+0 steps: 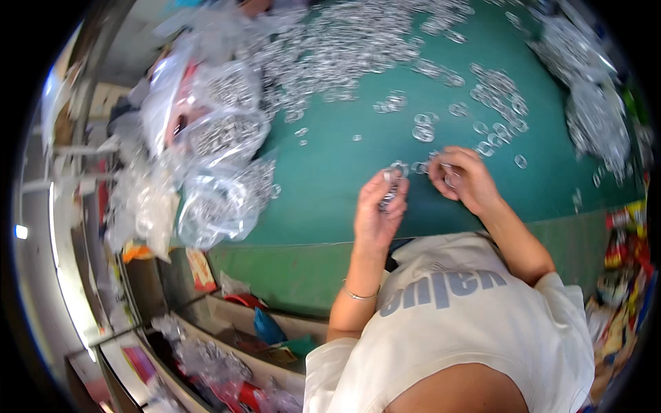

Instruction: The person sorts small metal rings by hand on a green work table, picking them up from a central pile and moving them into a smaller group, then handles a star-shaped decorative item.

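Observation:
My left hand (379,210) is raised near the table's front edge, its fingers closed round several silvery metal rings (390,197) gathered in a row. Just to its right is my right hand (468,180), fingers curled, with metal rings (451,179) showing between the fingers and palm; how many is blurred. A few rings (418,167) appear in the gap between the two hands. Beyond them, a small cluster of loose rings (423,128) lies on the green tabletop (323,182).
A large heap of rings (344,48) covers the far part of the table. Clear bags of rings (224,199) crowd the left side, and more plastic bags (597,124) lie at the right. Below the table at left, open drawers (227,323) hold bags and odds and ends.

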Motion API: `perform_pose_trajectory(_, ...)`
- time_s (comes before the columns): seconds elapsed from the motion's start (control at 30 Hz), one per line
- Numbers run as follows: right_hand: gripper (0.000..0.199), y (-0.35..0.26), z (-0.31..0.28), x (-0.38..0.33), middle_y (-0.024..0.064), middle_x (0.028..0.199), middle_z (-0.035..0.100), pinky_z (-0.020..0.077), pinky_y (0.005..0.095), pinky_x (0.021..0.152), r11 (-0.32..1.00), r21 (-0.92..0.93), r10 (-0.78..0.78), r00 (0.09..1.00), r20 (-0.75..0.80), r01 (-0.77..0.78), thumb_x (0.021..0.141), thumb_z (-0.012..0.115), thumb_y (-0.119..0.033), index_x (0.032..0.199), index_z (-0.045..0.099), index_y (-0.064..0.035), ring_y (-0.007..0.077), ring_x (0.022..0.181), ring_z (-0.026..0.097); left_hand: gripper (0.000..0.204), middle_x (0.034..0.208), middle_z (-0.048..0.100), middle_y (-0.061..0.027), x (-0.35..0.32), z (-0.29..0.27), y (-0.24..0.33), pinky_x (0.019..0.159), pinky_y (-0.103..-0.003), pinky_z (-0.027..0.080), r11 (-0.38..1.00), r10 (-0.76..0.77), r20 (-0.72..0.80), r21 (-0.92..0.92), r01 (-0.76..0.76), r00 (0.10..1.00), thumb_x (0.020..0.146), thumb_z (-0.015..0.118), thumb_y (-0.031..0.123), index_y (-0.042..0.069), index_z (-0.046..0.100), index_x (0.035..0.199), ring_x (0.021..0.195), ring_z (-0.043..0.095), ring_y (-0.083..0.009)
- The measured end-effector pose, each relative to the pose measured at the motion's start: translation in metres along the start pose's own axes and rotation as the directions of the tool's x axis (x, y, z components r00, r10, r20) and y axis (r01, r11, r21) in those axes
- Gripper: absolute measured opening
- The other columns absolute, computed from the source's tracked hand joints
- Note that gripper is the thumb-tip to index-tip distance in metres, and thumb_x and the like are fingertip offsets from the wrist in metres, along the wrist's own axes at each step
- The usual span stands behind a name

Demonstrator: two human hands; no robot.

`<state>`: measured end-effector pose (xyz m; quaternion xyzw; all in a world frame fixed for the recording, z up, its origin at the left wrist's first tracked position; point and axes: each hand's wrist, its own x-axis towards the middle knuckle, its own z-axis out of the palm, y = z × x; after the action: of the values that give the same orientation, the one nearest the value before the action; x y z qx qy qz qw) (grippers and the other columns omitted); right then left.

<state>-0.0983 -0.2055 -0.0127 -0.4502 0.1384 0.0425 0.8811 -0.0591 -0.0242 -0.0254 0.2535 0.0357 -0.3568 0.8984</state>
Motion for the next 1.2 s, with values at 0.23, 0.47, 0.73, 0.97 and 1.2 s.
perform_pose_trajectory(0.23, 0.02, 0.005, -0.007, 0.002, 0.012, 0.06, 0.048, 0.0229, 0.0234, 0.031, 1.0, -0.013, -0.026, 0.996, 0.089, 0.027, 0.078, 0.043, -0.017, 0.062, 0.041, -0.005, 0.0135, 0.038, 0.037, 0.016, 0.078, 0.056, -0.0051, -0.011, -0.005, 0.023, 0.04, -0.015, 0.025, 0.94, 0.183, -0.158, 0.318, -0.126, 0.97, 0.09, 0.051, 0.015, 0.0, 0.056, 0.091, 0.049, 0.035, -0.0031)
perform_pose_trajectory(0.47, 0.014, 0.009, -0.011, 0.006, 0.0114, 0.062, 0.05, 0.0232, 0.0211, 0.03, 0.997, -0.037, 0.066, 0.995, 0.079, -0.063, 0.08, 0.043, -0.014, 0.071, 0.044, -0.0043, 0.0111, 0.037, 0.037, 0.014, 0.079, 0.061, -0.0049, -0.064, -0.014, 0.094, 0.04, -0.016, 0.026, 0.646, 0.629, -0.304, 0.716, -0.264, 0.716, 0.088, 0.054, 0.014, 0.002, 0.059, 0.092, 0.049, 0.037, -0.0023)
perform_pose_trajectory(0.73, 0.013, 0.005, -0.007, 0.005, 0.0088, 0.071, 0.055, 0.0245, 0.0174, 0.032, 0.944, -0.315, 0.141, 0.985, 0.1, -0.103, 0.09, 0.044, -0.008, 0.082, 0.051, -0.0007, 0.0055, 0.039, 0.038, 0.013, 0.073, 0.057, -0.0008, -0.128, -0.062, 0.201, 0.041, -0.016, 0.024, 0.356, 0.934, -0.316, 0.868, -0.346, 0.166, 0.085, 0.057, 0.011, -0.001, 0.059, 0.089, 0.048, 0.036, -0.0013)
perform_pose_trajectory(0.97, 0.013, 0.001, 0.009, 0.005, 0.0067, 0.072, 0.052, 0.0243, 0.0178, 0.034, 0.949, -0.282, 0.177, 0.978, 0.113, -0.14, 0.091, 0.041, -0.011, 0.085, 0.048, -0.0024, 0.0054, 0.04, 0.037, 0.022, 0.063, 0.056, -0.0009, -0.137, -0.177, 0.282, 0.044, -0.02, 0.036, 0.183, 0.978, -0.192, 0.978, 0.103, 0.08, 0.078, 0.061, 0.01, -0.005, 0.062, 0.093, 0.054, 0.049, -0.0055)
perform_pose_trajectory(1.2, 0.012, 0.005, 0.002, 0.011, 0.0061, 0.074, 0.051, 0.024, 0.0179, 0.033, 0.953, -0.269, 0.17, 0.982, 0.085, -0.141, 0.091, 0.042, -0.013, 0.085, 0.047, -0.0038, 0.0056, 0.04, 0.036, 0.027, 0.073, 0.063, -0.0145, -0.116, -0.154, 0.292, 0.065, -0.032, 0.047, 0.049, 0.998, -0.056, 0.942, 0.331, 0.011, 0.069, 0.061, 0.008, 0.0, 0.066, 0.095, 0.065, 0.06, -0.0216)
